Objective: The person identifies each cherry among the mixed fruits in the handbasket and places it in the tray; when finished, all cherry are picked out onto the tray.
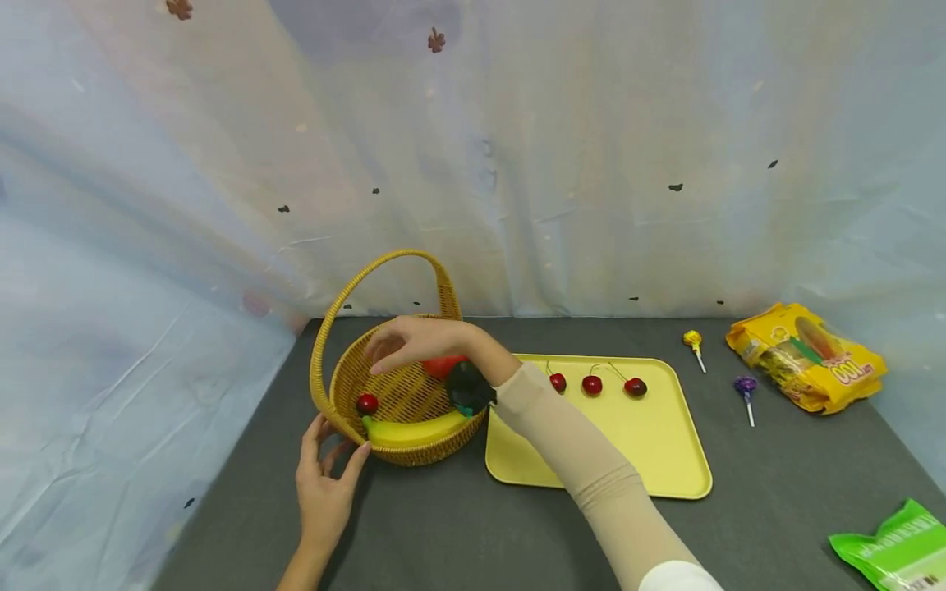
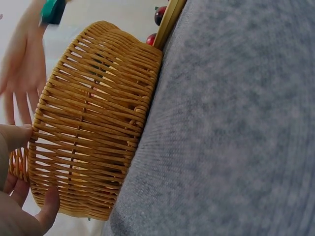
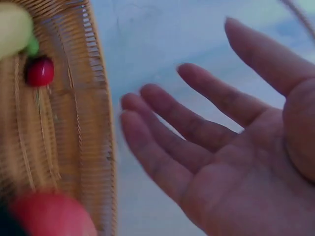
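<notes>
My left hand grips the near left rim of a wicker basket, close to the foot of its arched handle. In the left wrist view its thumb and fingertips press on the woven wall. Above the basket hovers my right hand, empty, its fingers loosely bent. The right wrist view has its palm turned up to the camera. Inside the basket lie a yellow banana along the near side, a cherry at the left and a red fruit, partly covered by the right wrist.
Right of the basket is a yellow tray with three stemmed cherries near its far edge. Beyond it lie a yellow lollipop, a purple lollipop, a yellow snack bag and a green packet. A curtain hangs behind.
</notes>
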{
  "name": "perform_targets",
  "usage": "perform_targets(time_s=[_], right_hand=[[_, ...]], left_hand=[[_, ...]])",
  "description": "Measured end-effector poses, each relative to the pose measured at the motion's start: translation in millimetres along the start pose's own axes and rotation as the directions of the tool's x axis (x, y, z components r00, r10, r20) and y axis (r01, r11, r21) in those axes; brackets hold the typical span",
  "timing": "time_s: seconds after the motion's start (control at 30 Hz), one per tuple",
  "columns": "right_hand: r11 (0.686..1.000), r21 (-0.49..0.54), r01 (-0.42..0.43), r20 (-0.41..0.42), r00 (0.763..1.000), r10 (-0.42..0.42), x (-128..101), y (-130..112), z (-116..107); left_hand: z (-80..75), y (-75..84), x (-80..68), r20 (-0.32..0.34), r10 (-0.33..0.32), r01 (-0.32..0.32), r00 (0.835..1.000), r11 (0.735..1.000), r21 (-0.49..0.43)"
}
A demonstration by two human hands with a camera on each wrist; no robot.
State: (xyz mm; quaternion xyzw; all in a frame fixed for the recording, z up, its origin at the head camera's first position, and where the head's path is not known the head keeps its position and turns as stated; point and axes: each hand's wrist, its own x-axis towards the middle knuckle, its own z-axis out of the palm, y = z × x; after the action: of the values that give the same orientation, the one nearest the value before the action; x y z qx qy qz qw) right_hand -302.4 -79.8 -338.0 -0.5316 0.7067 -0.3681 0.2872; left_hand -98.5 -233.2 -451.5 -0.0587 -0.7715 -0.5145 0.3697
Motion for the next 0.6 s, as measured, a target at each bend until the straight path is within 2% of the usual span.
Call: perform_targets(time_s=[0.1,0.27,0.4,0.6], right_hand=[[0.991,0.11,-0.073,0.062,0.996,0.067,30,8,13],[0.944,0.257,-0.207,0.09,0.978,0.19,56,33,33],[0.932,0.259,-0.252,0.096,0.967,0.235,64,47,44],[0.942,0.23,-0.245,0.113,0.968,0.224,68,57,53]], left_hand=[[-1.6,0.3,-0.4,0.001,-0.002,0.001,1.0,1.0,0.006],[-0.1,-0.1,0.2,0.005,-0.009,0.009,1.0,1.0,0.004],[-0.4,-0.5,-0.2,-0.001,-0.018,0.018,1.0,1.0,0.01],[-0.9,-0.8,0.0,0.003,-0.021,0.021,1.0,1.0,0.02]])
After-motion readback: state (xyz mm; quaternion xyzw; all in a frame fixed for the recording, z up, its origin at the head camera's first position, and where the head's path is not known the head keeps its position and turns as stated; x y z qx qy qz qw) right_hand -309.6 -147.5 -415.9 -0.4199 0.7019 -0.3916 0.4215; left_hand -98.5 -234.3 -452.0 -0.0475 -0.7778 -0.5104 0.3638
